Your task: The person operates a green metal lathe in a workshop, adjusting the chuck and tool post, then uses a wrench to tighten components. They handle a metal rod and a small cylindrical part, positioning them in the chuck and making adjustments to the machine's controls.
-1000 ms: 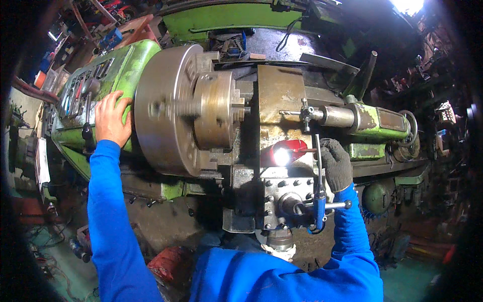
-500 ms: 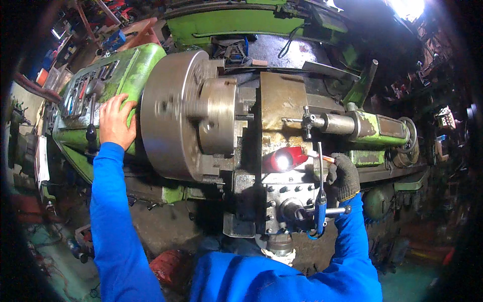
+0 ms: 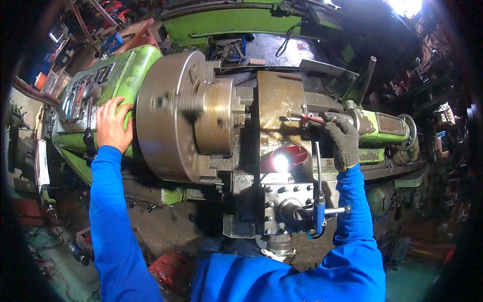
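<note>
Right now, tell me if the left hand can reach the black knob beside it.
Likely yes: the left hand lies on the green housing, just right of the black knob, with nothing visible between them.

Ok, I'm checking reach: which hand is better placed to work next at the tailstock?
Probably the right hand, holding a slim red tool beside the tailstock; the left hand rests on the headstock.

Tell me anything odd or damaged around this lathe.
Oddly, only the right hand is gloved; the left hand is bare, resting on the green headstock close to the large chuck, whose blur suggests spinning. Paint also looks worn off in patches on the tailstock.
</note>
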